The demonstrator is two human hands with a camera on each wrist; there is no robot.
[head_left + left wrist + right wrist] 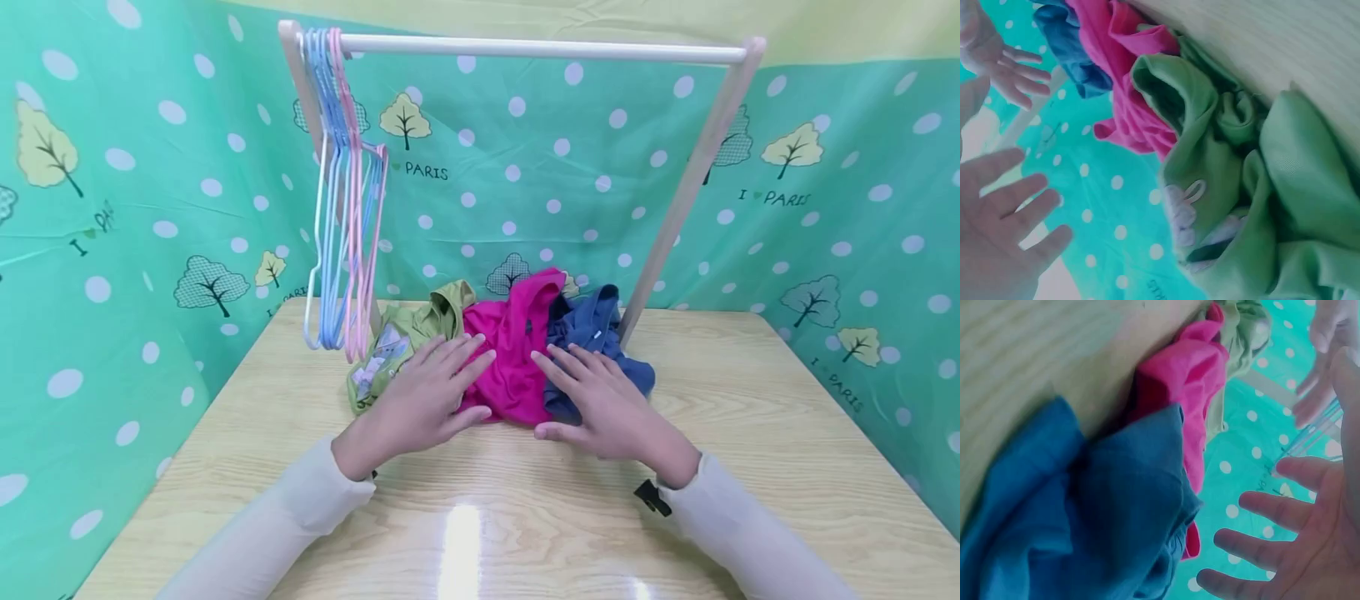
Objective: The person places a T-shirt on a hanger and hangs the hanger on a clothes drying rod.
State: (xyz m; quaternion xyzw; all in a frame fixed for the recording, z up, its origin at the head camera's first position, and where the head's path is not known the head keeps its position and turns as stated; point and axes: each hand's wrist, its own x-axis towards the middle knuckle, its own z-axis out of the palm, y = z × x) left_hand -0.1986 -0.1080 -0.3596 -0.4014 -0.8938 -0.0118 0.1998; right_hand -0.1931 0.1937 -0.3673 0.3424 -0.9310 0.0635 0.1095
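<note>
Three crumpled garments lie side by side on the wooden table (pixel 315 517): a green one (pixel 1222 162) with a pale printed patch, a magenta one (pixel 510 358) in the middle, and a dark blue one (pixel 1116 494) on the right. My left hand (pixel 427 396), fingers straight and spread, hovers in front of the green and magenta garments. With its fingers likewise spread, my right hand (pixel 607 408) is held before the blue garment. Both wrist views show the palms bare and apart from the cloth.
A rack with a white top rail (pixel 540 48) and pale wooden posts (pixel 693 192) stands behind the garments. Several blue hangers (pixel 333 242) and pink hangers (pixel 363 250) hang at its left end. Green dotted curtain cloth (pixel 112 292) encloses the table's back and sides.
</note>
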